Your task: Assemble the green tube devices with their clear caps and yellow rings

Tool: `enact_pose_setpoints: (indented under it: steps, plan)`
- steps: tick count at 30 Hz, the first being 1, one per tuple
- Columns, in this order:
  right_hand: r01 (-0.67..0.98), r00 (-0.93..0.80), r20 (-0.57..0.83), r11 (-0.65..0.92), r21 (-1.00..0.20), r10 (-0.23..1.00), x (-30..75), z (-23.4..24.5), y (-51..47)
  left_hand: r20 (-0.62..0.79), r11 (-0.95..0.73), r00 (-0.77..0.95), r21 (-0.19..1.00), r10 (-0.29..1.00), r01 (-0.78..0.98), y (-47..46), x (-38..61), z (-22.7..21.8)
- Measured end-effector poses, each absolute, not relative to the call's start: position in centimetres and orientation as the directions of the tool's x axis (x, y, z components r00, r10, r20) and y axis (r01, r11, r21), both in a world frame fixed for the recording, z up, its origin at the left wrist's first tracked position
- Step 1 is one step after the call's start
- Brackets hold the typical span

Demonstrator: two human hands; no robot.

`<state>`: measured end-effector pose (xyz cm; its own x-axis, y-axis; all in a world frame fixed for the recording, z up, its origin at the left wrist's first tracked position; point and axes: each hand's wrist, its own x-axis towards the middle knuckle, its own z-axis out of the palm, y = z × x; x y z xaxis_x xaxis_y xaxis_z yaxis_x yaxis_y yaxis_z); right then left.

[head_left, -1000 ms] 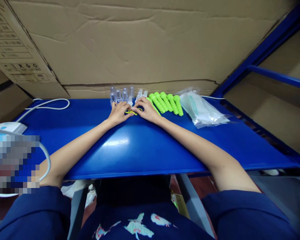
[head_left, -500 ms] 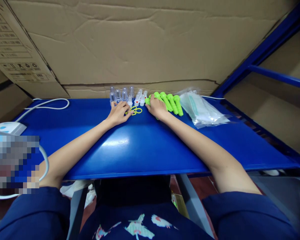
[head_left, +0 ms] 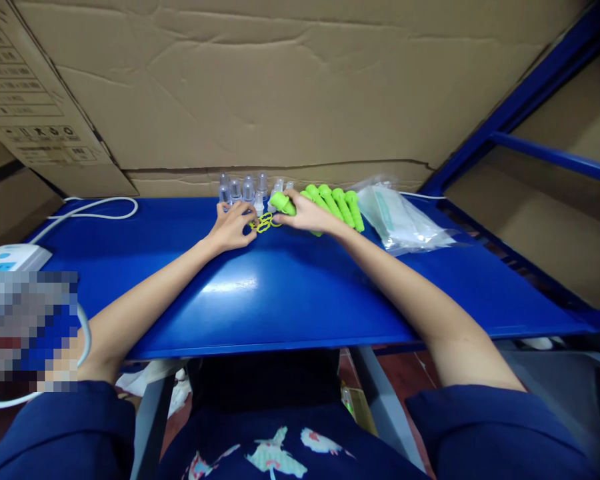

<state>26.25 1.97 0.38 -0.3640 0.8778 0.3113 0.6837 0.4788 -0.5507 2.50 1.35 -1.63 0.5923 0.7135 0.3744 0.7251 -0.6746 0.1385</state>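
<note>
In my right hand [head_left: 305,212] is a green flashlight-shaped plastic tube [head_left: 282,203]; its wide end points left, and my fingers cover the rest. Several similar green tubes lie side by side in a row [head_left: 341,207] just to the right. My left hand [head_left: 233,227] rests on the table with curved fingers, thumb and forefinger apart beside the yellow rings [head_left: 265,223]. Behind the left hand stand several clear plastic caps [head_left: 249,189]. Small white-based clear parts [head_left: 259,202] stand beside them, partly hidden by the right hand's tube.
A clear plastic bag with pale contents [head_left: 397,217] lies right of the green tubes. At the left of the blue table [head_left: 280,293] sits a white power strip [head_left: 17,257] with a looped cable [head_left: 113,208]. A cardboard wall [head_left: 280,87] rises behind; a blue metal frame [head_left: 540,157] borders the right.
My right hand has picked up one green tube from the row's left end and moved it left toward the yellow rings. My left hand has shifted slightly left.
</note>
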Motion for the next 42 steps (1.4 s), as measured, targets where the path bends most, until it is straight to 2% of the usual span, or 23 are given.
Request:
enact_pose_setpoints:
  steps: [3,9,17,20,25,28,31,36,39,42]
  plan:
    - [0.693,-0.4,0.337,0.521,-0.498,0.853,24.4,-0.8,1.8,0.356,-0.676,0.598,0.151,0.718,0.721,1.5,2.4,-1.7]
    - [0.756,-0.37,0.317,0.481,-0.443,0.873,23.2,-1.8,2.1,0.352,-0.679,0.602,0.156,0.717,0.718,1.3,2.7,-1.6]
    - [0.785,-0.376,0.318,0.481,-0.39,0.87,23.5,-2.2,2.9,0.38,-0.592,0.479,0.276,0.791,0.757,1.2,3.4,-2.1]
    - [0.737,-0.388,0.345,0.512,-0.441,0.855,23.8,-1.9,3.0,0.379,-0.582,0.461,0.323,0.802,0.747,1.6,3.1,-2.2]
    - [0.553,-0.389,0.346,0.516,-0.654,0.854,24.8,-1.2,2.4,0.394,-0.514,0.355,0.442,0.848,0.735,1.4,2.9,-1.7]
    - [0.493,-0.366,0.344,0.493,-0.717,0.865,25.4,-1.0,2.1,0.418,-0.532,0.355,0.465,0.836,0.708,1.1,3.1,-1.3]
    - [0.523,-0.362,0.322,0.476,-0.707,0.875,25.7,-0.9,2.0,0.41,-0.549,0.371,0.526,0.833,0.65,1.3,3.1,-1.4]
    - [0.579,-0.385,0.357,0.524,-0.625,0.851,25.2,-0.8,1.5,0.416,-0.569,0.39,0.638,0.822,0.519,2.3,2.9,-2.1]
    - [0.593,-0.364,0.39,0.534,-0.603,0.846,24.7,-0.8,1.0,0.41,-0.577,0.41,0.651,0.814,0.494,2.4,3.0,-2.2]
    - [0.633,-0.296,0.407,0.497,-0.594,0.864,24.4,-0.8,0.8,0.39,-0.583,0.437,0.612,0.811,0.535,2.0,3.4,-2.1]
